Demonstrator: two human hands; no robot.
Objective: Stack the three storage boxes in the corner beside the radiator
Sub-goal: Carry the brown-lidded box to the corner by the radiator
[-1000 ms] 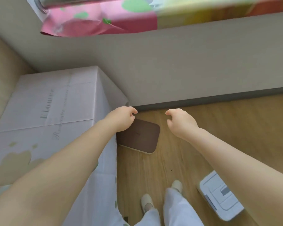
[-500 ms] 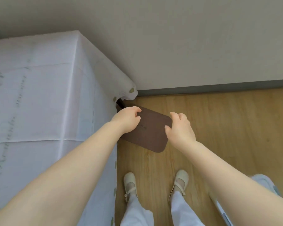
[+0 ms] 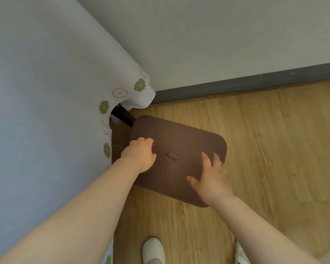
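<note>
A brown storage box [image 3: 179,138] with rounded corners and an oval "three" mark on its lid sits on the wooden floor, close to the wall. My left hand [image 3: 141,155] is curled on the lid's left edge. Over the lid's front right corner lies my right hand [image 3: 210,180], fingers spread on top and the outer ones wrapping the edge. Only this one box is in view. No radiator is visible.
A pale cloth with green and white flowers [image 3: 46,92] drapes a tall piece of furniture on the left, with a dark leg [image 3: 122,115] showing beneath it beside the box. A grey baseboard [image 3: 236,86] runs along the wall. My white shoe [image 3: 153,250] is below.
The view has dropped much closer to the brown box. Both hands have moved from its sides onto the lid. The white object at the lower right is out of view.
</note>
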